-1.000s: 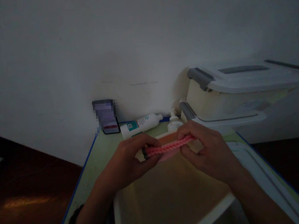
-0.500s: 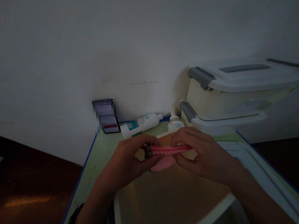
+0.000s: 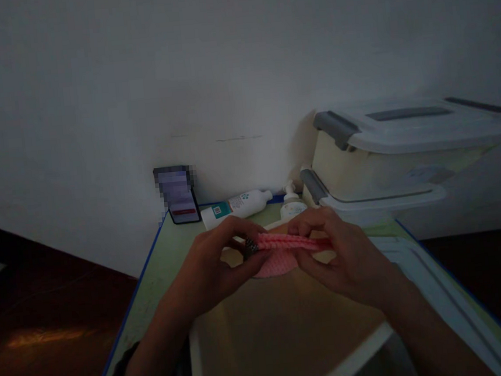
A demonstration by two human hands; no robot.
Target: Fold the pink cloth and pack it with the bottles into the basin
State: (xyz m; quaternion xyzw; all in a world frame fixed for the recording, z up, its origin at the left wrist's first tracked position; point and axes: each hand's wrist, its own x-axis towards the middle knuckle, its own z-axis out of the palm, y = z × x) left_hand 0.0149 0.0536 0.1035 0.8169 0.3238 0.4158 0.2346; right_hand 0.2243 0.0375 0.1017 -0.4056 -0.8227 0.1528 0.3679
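We find a green tabletop [image 3: 161, 272] with a blue edge, set against a white wall. Two stacked lidded bins [image 3: 388, 158] stand at its far right corner; an open bin [image 3: 268, 338] sits at the near edge, under the hands. At the far edge lie a phone [image 3: 180, 197], a white tube [image 3: 234, 207] on its side and a small pump bottle [image 3: 292, 205].

Both hands are over the open bin. The left hand [image 3: 213, 267] pinches a pink knitted piece [image 3: 282, 249] at its dark-tipped end; the right hand [image 3: 344, 256] pinches the other end, fingers pressed together on it. We judge the piece is being folded or straightened; the next move calls for steady tension between both grips.
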